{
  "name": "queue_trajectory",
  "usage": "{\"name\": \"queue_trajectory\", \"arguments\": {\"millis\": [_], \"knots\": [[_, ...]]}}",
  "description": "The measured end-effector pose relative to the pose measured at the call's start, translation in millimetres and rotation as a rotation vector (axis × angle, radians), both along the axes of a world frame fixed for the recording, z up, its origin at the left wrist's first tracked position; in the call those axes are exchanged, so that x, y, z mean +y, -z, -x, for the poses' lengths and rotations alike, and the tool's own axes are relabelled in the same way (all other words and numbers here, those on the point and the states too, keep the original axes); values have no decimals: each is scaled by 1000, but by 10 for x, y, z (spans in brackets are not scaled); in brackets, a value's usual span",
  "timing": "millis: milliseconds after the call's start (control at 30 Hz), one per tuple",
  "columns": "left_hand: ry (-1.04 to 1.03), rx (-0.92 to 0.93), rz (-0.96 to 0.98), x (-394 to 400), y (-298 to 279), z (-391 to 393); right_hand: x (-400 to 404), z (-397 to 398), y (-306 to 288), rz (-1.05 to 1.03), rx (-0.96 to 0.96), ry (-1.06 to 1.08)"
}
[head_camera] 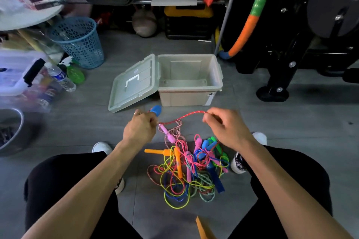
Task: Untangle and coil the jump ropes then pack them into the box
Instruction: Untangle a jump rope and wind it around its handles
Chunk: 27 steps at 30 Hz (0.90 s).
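At far left a blue perforated plastic wastebasket [77,40] stands on the grey floor, with a water bottle [61,76] and a green spray bottle [74,73] just before it; none of this belongs to the job. Further right the beige plastic lid [134,82] leans off the storage box [189,97], whose smooth, hard walls hold nothing yet — likely left open to receive coils. The left hand [138,128] is curled round a blue handle [156,110] and seems to pinch the cord there too; a pink handle [168,134] dangles just under it. From that fist a red-and-white braided rope [186,115] runs taut to the right hand [223,126], whose thumb and fingers pinch it — held apart, I judge, to draw one rope free and measure a loop. Below, between the knees, the tangle of jump ropes [186,172] lies in a heap; thin glossy cords in yellow, blue and pink, a twisted green one, and stubby plastic handles.
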<state>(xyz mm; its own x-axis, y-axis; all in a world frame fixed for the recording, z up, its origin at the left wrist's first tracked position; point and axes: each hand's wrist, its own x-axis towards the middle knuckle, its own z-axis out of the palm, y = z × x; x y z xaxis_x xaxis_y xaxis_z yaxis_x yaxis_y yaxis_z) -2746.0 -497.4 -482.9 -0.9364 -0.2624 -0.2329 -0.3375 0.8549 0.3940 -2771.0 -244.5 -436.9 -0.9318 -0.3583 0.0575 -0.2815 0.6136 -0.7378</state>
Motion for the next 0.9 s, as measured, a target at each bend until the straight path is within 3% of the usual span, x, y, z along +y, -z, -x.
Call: {"name": "queue_trajectory", "arguments": {"millis": [100, 300, 433, 567, 700, 833, 900], "knots": [[101, 2, -75, 92, -55, -21, -113, 148, -144, -88, 33, -72], [-107, -268, -245, -1, -47, -72, -62, 242, 229, -89, -10, -4], [-18, -99, -99, 33, -69, -94, -88, 161, 473, -244, -135, -112], [127, 22, -294, 186, -57, -82, -198, 147, 453, -255, -249, -230], [313, 42, -348, 370, -82, -107, -245, 142, 400, -206, -311, -313], [223, 42, -313, 400, -30, -53, -226, 134, 351, -189, -291, -272], [111, 51, -117, 275, 43, 25, -132, 122, 348, -254, -306, -255]]}}
